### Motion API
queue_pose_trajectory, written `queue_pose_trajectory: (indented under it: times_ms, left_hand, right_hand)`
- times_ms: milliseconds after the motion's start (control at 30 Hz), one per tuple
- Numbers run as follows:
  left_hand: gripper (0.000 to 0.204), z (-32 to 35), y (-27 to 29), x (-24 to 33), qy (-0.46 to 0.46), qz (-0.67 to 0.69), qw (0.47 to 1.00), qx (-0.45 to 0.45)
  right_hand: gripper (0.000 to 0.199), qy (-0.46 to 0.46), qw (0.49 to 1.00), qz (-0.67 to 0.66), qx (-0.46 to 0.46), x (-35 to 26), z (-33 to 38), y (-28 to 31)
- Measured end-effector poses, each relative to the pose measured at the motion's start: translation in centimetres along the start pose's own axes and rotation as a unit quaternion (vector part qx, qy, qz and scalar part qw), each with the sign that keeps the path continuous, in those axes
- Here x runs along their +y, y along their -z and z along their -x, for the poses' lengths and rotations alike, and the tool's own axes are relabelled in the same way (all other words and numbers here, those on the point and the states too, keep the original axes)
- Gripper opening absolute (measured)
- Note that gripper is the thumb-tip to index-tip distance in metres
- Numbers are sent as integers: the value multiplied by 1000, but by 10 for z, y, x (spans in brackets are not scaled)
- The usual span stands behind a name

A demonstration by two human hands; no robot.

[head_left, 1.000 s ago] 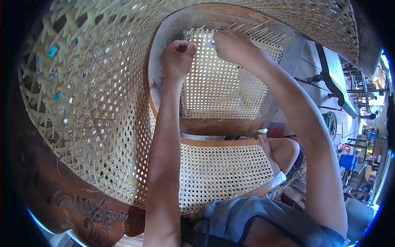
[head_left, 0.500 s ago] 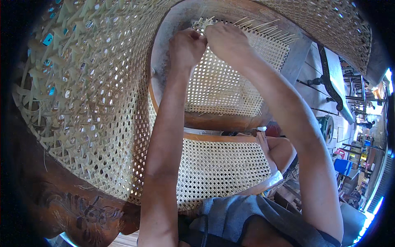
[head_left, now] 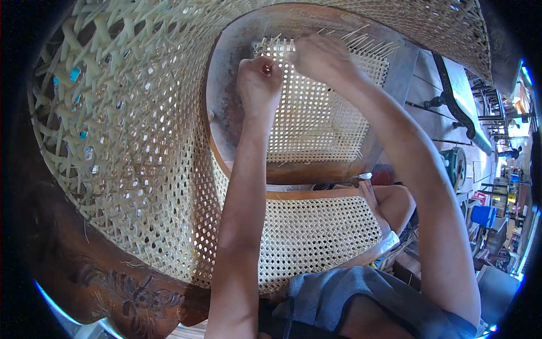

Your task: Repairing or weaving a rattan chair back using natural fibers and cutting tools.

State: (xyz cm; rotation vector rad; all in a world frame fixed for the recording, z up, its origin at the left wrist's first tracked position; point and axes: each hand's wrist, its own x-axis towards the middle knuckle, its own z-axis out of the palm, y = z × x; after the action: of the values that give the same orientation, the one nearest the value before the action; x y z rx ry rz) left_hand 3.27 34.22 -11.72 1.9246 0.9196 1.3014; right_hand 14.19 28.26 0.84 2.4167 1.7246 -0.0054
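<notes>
A panel of woven cane webbing is set in a wooden frame in front of me, with several loose cane strands sticking out along its far edge. Over the panel's far left corner is my left hand, closed, thumb and forefinger curled into a ring. Just right of it, my right hand is held above the far edge with its fingers drawn together, slightly blurred. Whatever either hand pinches is too small or hidden to make out. The two hands are apart.
A large curved cane back rises at the left, edged by carved dark wood. Nearer me lies another cane panel. A bare leg shows beside it. Dark furniture and a blue container stand at the right.
My hands, which were together at the panel's far edge, have parted. The right has moved right; the left has come nearer me. The whole view has shifted slightly.
</notes>
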Motion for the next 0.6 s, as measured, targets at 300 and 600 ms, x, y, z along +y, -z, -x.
queue_pose_trajectory:
  times_ms: [300,600]
  left_hand:
    - [16,-13,-10,30,-47,91,994,-43]
    - [8,-15,-6,1,22,321,944,-68]
  right_hand:
    - [48,-68,989,-19,130,53,16,10]
    - [26,78,993,-40,77,31,1,-17]
